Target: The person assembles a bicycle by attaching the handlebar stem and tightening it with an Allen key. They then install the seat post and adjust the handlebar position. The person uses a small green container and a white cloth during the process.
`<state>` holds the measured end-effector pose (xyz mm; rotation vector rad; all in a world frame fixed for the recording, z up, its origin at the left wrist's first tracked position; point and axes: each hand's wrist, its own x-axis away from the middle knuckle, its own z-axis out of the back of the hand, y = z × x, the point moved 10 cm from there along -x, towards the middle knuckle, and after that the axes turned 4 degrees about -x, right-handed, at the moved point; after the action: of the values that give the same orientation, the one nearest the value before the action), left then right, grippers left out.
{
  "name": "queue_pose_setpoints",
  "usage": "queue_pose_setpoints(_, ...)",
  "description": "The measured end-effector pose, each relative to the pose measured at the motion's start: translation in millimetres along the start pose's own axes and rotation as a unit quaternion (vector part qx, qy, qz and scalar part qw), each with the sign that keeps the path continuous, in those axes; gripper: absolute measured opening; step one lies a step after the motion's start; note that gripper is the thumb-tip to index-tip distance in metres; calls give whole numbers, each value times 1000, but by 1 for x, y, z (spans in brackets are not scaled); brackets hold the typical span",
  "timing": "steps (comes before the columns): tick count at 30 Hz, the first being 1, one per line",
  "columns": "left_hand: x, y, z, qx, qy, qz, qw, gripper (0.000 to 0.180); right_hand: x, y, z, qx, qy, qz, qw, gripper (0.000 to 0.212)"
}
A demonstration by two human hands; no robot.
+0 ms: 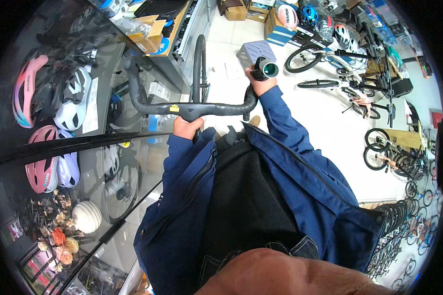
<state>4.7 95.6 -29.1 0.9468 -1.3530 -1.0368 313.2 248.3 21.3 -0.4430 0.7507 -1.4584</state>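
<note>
A black drop handlebar (221, 109) stretches in front of me, with a small yellow label near its middle. My left hand (186, 129) is closed around the stem (194, 114), with the thumb pointing right. The thin front wheel (200, 59) shows beyond the bar. At the right bend of the bar, my right hand (264, 85) is closed on a black cylinder (268, 69) that has a pale rim and a teal-green round end. Most of the right fingers are hidden, and I cannot tell whether they also touch the bar.
A glass display case (133, 140) with helmets (74, 101) stands close on my left. Ahead left is a workbench (174, 37) with an open cardboard box (150, 37). A grey-purple box (256, 50) sits on the floor beyond my right hand. Bicycles (325, 84) stand to the right.
</note>
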Motion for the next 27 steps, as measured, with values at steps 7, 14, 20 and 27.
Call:
queue_pose_setpoints(7,6,5,-4,26,24,-15,999,19,1,-4,5,-14,-18,-14,1000,38)
queue_pose_setpoints(14,8,5,-5,28,25,6,999,13,6,-17,17,-66,32,13,997,44)
queue_pose_setpoints(20,10,10,-6,18,22,0,1000,10,9,-15,15,-42,23,7,999,45)
queue_pose_setpoints(27,11,7,-5,13,22,4,1000,11,7,-13,10,-12,-20,-59,998,40)
